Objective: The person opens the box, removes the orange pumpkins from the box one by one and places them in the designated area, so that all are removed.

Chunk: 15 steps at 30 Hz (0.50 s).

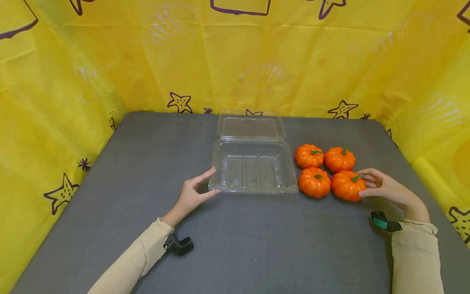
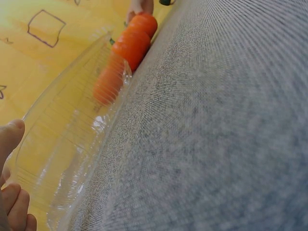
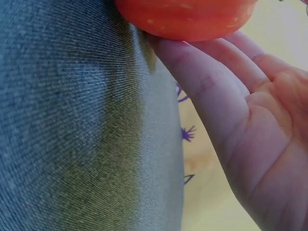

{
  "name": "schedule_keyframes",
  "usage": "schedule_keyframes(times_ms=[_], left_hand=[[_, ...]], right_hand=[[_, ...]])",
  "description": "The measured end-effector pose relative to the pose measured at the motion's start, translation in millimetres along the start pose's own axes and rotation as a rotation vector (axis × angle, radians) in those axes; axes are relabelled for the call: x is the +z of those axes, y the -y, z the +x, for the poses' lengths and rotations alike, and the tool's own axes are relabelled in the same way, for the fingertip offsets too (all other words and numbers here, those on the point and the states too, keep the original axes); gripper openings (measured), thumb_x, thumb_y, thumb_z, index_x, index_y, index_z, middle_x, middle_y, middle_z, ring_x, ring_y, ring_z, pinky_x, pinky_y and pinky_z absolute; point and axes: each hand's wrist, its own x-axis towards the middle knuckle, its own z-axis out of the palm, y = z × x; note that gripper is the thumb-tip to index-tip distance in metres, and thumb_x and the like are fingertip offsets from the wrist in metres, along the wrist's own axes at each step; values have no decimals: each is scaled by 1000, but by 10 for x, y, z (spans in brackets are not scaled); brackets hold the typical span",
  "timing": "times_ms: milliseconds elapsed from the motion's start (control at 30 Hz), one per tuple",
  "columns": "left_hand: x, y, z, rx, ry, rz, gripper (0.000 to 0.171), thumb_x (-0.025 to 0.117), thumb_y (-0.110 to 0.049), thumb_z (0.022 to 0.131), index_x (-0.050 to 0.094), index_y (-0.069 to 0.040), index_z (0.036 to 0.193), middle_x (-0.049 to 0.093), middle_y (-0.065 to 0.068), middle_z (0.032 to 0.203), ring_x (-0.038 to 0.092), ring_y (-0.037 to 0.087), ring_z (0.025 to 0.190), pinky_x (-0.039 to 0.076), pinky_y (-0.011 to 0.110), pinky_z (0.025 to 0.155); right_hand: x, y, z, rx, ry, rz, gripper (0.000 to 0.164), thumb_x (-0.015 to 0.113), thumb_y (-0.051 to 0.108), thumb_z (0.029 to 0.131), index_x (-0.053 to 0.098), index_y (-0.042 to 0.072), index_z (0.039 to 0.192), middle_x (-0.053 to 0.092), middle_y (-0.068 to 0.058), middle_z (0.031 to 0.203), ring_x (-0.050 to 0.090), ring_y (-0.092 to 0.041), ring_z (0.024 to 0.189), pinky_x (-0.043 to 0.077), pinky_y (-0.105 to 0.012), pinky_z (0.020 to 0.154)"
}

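Note:
A clear plastic clamshell box (image 1: 253, 190) lies on the table with its lid (image 1: 251, 127) folded back. At the box's left front corner is my left hand (image 1: 191, 191), thumb and index finger spread apart at the rim. In the left wrist view, the fingers (image 2: 17, 207) of that hand show beside the clear wall. Orange pumpkins with green stems stand in two rows right of the box: back left (image 1: 308, 156), back right (image 1: 339, 159), front left (image 1: 314, 183) and front right (image 1: 346, 185). My right hand (image 1: 385, 188) holds the front right pumpkin from its right side, thumb at the front.
A dark grey cloth covers the table (image 1: 257, 245). Yellow curtains (image 1: 235, 61) printed with starfish and fish hang along its back and sides. Black bands (image 1: 178, 245) are worn at both wrists, over beige sleeves (image 1: 416, 253).

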Motion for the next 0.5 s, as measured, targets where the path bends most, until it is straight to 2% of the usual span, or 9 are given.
schedule_keyframes(times_ms=[167,367,500], left_hand=[[2,5,8,2,-4,-2,53,74,13,63,51,20,110,50,27,117,47,36,111,37,29,94],[4,16,6,8,-6,-3,53,74,14,63,52,19,111,50,28,117,47,36,111,37,29,94],[6,0,-1,9,-6,0,53,74,14,63,52,17,111,50,28,117,47,36,111,37,28,94]], right_hand=[[4,-7,6,36,1,-20,41,58,-11,80,44,7,114,52,15,108,48,5,98,41,-12,76],[-4,3,-1,116,10,-78,43,60,-3,81,41,9,118,40,11,115,39,11,99,37,-10,77],[-2,13,-4,135,28,-91,46,61,-1,81,38,9,120,36,1,121,38,10,101,36,-10,77]])
